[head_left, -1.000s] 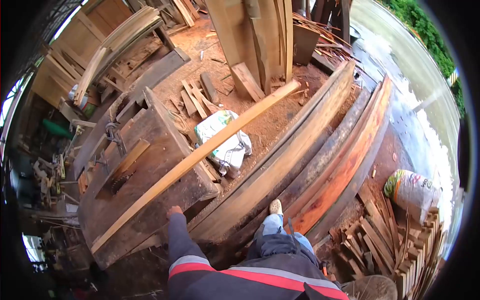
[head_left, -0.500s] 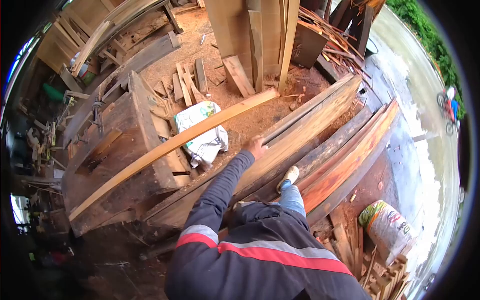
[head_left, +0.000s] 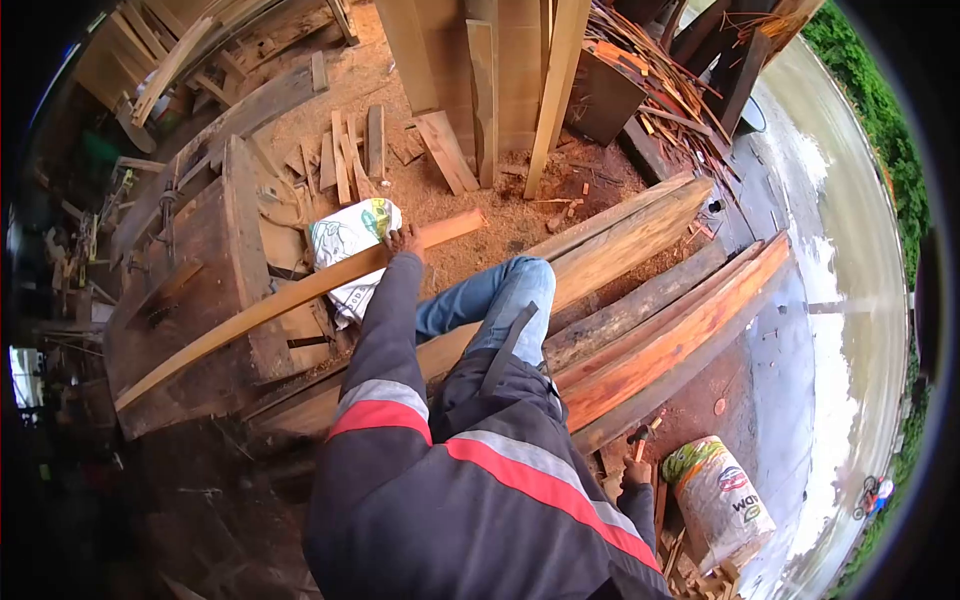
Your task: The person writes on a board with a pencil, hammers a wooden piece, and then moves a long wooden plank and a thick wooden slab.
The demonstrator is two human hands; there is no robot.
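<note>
- The left hand (head_left: 404, 240) is closed over a long, pale wooden plank (head_left: 260, 310), gripping it near its far end.
- That plank lies slanted across a dark, worn wooden workbench (head_left: 205, 300), its far end just above a white printed sack (head_left: 345, 240).
- The right hand (head_left: 636, 470) hangs low beside a second printed sack (head_left: 715, 500); whether it grips anything cannot be told.

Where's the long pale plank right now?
In the head view the long pale plank slants across the dark saw table at left, its far end under the left hand, beside the white sack.
</note>
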